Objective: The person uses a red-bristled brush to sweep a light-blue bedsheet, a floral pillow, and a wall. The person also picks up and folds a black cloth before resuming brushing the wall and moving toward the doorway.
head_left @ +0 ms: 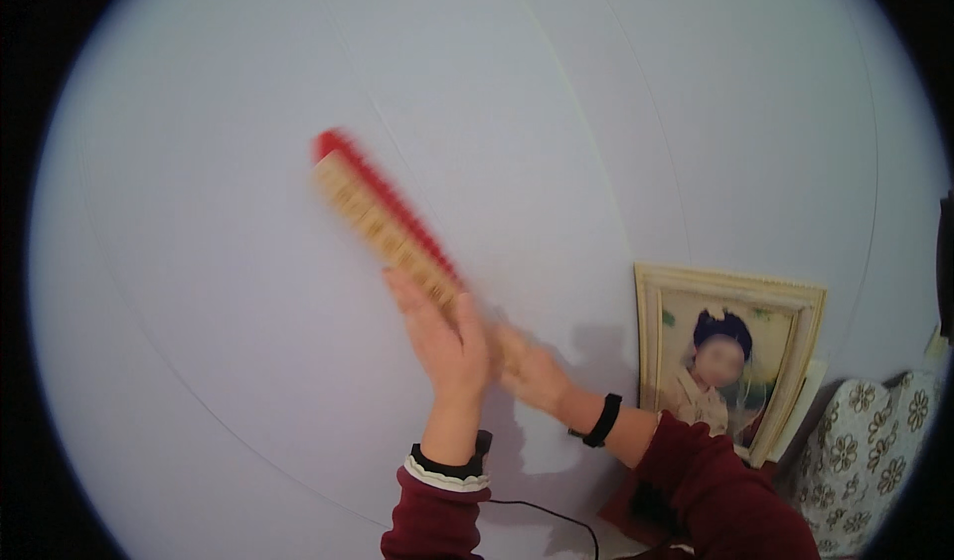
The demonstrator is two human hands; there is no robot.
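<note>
Gripping wooden brush (386, 234), left of framed portrait (730, 361), with right hand (534, 373); cannot tell left hand's (452, 356) closure. Likely light, stiff; best held clear of red bristles (399, 207).

Red-and-tan brush (388, 227), maroon sleeves (735, 500), brown-flowered white cloth (853, 461)

A red-bristled wooden brush (390, 230) blurs, its lower end partly hidden by the left hand (444, 346); maroon sleeves (435, 522) are cropped below.
</note>
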